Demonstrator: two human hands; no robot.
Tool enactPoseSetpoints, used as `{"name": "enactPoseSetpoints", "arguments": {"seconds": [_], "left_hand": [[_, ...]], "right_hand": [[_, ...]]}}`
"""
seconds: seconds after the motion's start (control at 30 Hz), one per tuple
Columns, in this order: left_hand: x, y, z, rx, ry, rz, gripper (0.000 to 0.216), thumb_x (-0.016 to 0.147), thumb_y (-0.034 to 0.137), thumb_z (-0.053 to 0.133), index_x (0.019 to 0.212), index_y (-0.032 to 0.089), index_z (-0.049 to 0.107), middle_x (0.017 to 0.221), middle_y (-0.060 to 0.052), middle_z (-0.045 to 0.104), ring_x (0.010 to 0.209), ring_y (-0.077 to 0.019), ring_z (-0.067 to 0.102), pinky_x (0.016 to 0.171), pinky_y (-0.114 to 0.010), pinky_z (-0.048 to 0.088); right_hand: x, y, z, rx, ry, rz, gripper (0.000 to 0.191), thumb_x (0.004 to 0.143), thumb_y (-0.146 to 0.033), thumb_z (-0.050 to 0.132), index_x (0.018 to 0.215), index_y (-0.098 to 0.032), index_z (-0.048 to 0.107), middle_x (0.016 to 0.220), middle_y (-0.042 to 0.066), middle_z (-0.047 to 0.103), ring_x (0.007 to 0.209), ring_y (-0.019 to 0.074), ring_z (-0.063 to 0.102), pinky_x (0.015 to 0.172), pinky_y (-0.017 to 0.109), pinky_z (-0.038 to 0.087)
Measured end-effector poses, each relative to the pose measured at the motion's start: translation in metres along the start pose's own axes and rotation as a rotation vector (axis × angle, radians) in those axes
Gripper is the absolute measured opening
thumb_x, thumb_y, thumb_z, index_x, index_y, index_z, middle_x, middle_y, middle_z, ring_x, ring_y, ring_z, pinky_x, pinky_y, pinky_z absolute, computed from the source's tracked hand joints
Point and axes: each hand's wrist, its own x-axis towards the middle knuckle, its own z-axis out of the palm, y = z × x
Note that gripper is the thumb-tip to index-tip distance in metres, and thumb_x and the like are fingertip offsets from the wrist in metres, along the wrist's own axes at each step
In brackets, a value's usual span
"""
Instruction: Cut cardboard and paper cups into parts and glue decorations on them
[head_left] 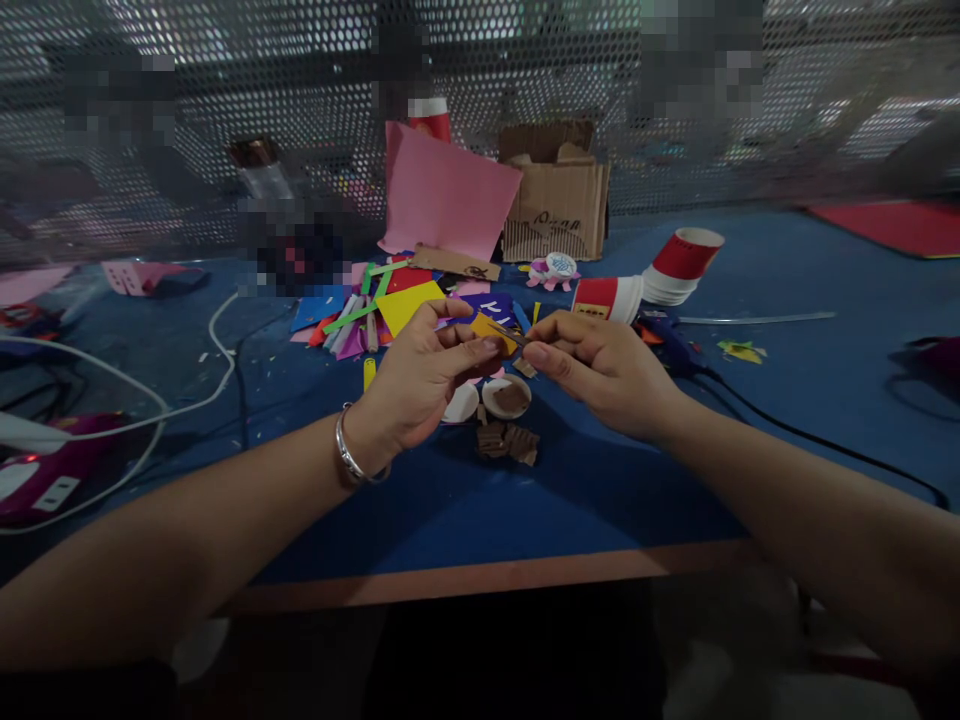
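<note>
My left hand (424,375), with a silver bangle at the wrist, pinches a small orange paper piece (489,328) between thumb and fingers above the blue table (585,490). My right hand (600,365) is closed in a pinch on the same piece from the right, perhaps with a thin dark strip. Directly below the hands lie two small white round cut-outs (495,398), one with a brown patch, and a few brown cardboard scraps (508,441).
Coloured paper sheets and strips (390,305) lie behind the hands. A pink sheet (442,195) leans by a cardboard box (559,205). Red-and-white paper cups (679,262) lie at right, with a blue glue gun and black cable (757,410). White cables (150,400) at left.
</note>
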Motion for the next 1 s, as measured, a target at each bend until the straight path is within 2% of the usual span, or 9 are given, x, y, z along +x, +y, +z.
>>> {"name": "enactPoseSetpoints", "arguments": {"seconds": [0.2, 0.33, 0.57, 0.73, 0.9, 1.0], "left_hand": [[-0.001, -0.001, 0.000, -0.006, -0.001, 0.002, 0.038, 0.082, 0.000, 0.077, 0.102, 0.019, 0.051, 0.079, 0.003, 0.071, 0.074, -0.0113, 0.072, 0.079, -0.027, 0.060], [0.000, 0.000, 0.001, -0.016, -0.004, -0.011, 0.036, 0.083, -0.003, 0.074, 0.101, 0.018, 0.051, 0.077, 0.001, 0.073, 0.072, -0.0120, 0.072, 0.074, -0.025, 0.059], [0.002, 0.001, 0.000, 0.028, -0.003, -0.063, 0.036, 0.081, -0.003, 0.075, 0.103, 0.017, 0.054, 0.077, 0.000, 0.073, 0.066, -0.0120, 0.071, 0.068, -0.024, 0.058], [0.009, 0.009, -0.007, 0.134, -0.010, 0.018, 0.014, 0.089, 0.006, 0.071, 0.094, 0.016, 0.063, 0.079, -0.002, 0.076, 0.067, -0.0107, 0.070, 0.067, -0.023, 0.057], [0.021, 0.013, -0.022, 0.294, 0.053, 0.085, 0.006, 0.094, 0.015, 0.068, 0.088, 0.016, 0.066, 0.082, -0.005, 0.078, 0.074, -0.0137, 0.074, 0.068, -0.025, 0.057], [0.025, 0.011, -0.026, 0.348, 0.085, 0.123, 0.005, 0.093, 0.016, 0.069, 0.088, 0.017, 0.066, 0.082, -0.004, 0.078, 0.070, -0.0126, 0.073, 0.061, -0.023, 0.052]], "right_hand": [[0.001, 0.000, 0.000, -0.013, 0.006, -0.025, 0.046, 0.099, -0.063, 0.063, 0.090, -0.018, 0.064, 0.069, -0.003, 0.051, 0.056, 0.0093, 0.038, 0.053, 0.029, 0.028], [0.001, 0.002, 0.001, -0.028, 0.016, -0.041, 0.046, 0.098, -0.062, 0.063, 0.090, -0.018, 0.065, 0.070, -0.003, 0.053, 0.056, 0.0092, 0.039, 0.053, 0.029, 0.029], [0.004, 0.005, -0.003, -0.087, 0.054, -0.021, 0.036, 0.102, -0.051, 0.060, 0.087, -0.019, 0.063, 0.070, -0.002, 0.056, 0.058, 0.0105, 0.046, 0.056, 0.029, 0.033], [0.006, 0.011, -0.010, -0.311, 0.059, 0.058, 0.033, 0.100, -0.050, 0.060, 0.088, -0.019, 0.063, 0.062, -0.003, 0.054, 0.056, 0.0125, 0.045, 0.058, 0.030, 0.032], [0.009, 0.013, -0.013, -0.596, -0.094, 0.221, 0.030, 0.097, -0.050, 0.060, 0.094, -0.020, 0.061, 0.071, 0.002, 0.063, 0.063, 0.0175, 0.054, 0.060, 0.032, 0.032], [0.010, 0.011, -0.012, -0.782, -0.233, 0.307, 0.030, 0.098, -0.051, 0.055, 0.092, -0.021, 0.059, 0.075, 0.005, 0.065, 0.067, 0.0208, 0.056, 0.059, 0.032, 0.030]]}}
